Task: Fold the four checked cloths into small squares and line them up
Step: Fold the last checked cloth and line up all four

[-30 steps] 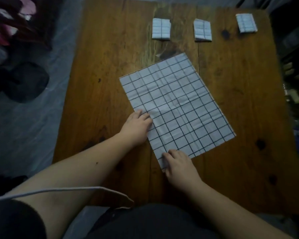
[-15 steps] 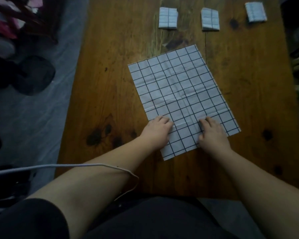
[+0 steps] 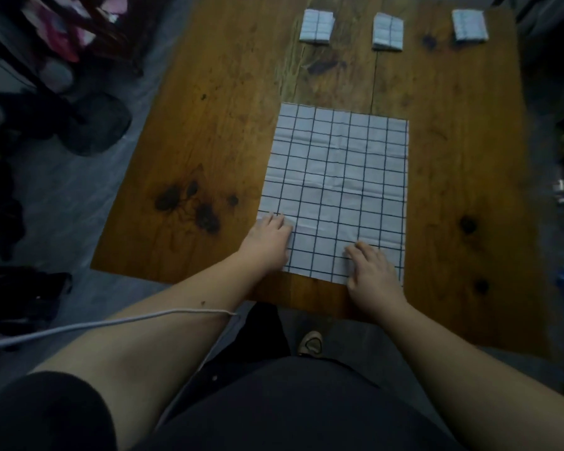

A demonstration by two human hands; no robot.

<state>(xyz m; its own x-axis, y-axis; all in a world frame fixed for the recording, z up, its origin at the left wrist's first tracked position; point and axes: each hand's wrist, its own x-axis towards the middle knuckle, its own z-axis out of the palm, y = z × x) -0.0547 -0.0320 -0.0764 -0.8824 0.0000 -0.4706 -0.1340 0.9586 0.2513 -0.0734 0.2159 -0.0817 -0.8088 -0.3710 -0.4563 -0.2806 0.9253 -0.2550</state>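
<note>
Hands flat on unfolded checked cloth (image 3: 336, 177), fingers relaxed, left hand (image 3: 269, 242) at near-left corner, right hand (image 3: 372, 273) on near edge

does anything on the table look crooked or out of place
Nothing spilled or damaged. The unfolded cloth lies flat, only creased. The rightmost square at the table's far edge seems turned slightly against the middle square and left square, though the wide lens may exaggerate that.
</note>
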